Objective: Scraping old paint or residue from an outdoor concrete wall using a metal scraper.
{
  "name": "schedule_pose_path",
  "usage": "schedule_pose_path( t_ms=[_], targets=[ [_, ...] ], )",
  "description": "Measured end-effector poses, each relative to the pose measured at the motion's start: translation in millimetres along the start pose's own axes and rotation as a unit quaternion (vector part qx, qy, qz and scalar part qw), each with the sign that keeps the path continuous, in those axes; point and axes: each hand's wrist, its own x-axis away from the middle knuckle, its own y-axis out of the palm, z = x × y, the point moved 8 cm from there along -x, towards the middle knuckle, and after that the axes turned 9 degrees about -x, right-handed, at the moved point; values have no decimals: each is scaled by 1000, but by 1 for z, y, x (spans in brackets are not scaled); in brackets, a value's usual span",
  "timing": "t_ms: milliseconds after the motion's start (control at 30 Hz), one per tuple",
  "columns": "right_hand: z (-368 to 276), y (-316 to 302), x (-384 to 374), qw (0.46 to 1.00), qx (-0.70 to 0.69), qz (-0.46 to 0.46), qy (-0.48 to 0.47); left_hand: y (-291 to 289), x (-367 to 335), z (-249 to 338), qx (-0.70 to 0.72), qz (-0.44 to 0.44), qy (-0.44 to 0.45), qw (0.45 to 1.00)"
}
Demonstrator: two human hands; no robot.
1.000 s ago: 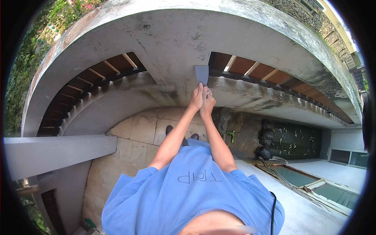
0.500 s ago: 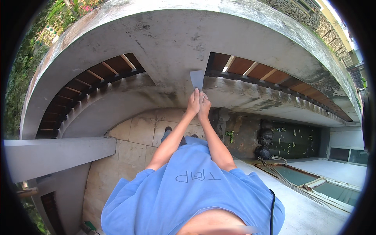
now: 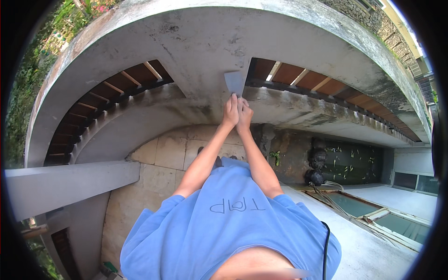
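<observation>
Both my hands are closed together around the handle of a scraper (image 3: pixel 234 82), whose wide, flat grey blade points away from me. My left hand (image 3: pixel 230 112) and my right hand (image 3: pixel 244 115) press side by side, hiding the handle. The blade lies over the face of a stained grey concrete wall (image 3: pixel 205 60), on the solid part between two slatted openings. Whether its edge touches the wall, I cannot tell.
Wooden slats (image 3: pixel 317 83) fill the opening to the right, with more slats (image 3: pixel 100 98) to the left. A grey beam (image 3: pixel 74 182) juts in at the left. Pale floor tiles (image 3: pixel 163 154) lie below. On the right are dark round objects (image 3: pixel 316 161), cables (image 3: pixel 336 205) and windows (image 3: pixel 401 228).
My two hands have moved the scraper a little farther up the wall, away from my body. Both hands keep their hold on it.
</observation>
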Motion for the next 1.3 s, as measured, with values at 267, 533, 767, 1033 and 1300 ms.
schedule_pose_path(
  t_ms=[267, 533, 767, 1033, 1300],
  targets=[
    [-36, 4, -31, 999, -36, 19, -12, 3, -35, 26, 31, -27, 30, 999],
    [-12, 4, -11, 999, -32, 7, -16, -1, -14, 8, 10, 15, -5, 1000],
    [17, 7, 8, 999, -21, -15, 46, 0, 6, -25, 27, 9, -30, 999],
    [27, 0, 29, 999, -18, -10, 31, 2, 28, -37, 29, -5, -38, 999],
    [-30, 14, -14, 999, -18, -48, 17, -13, -20, 13, -22, 21, -9, 1000]
  ],
)
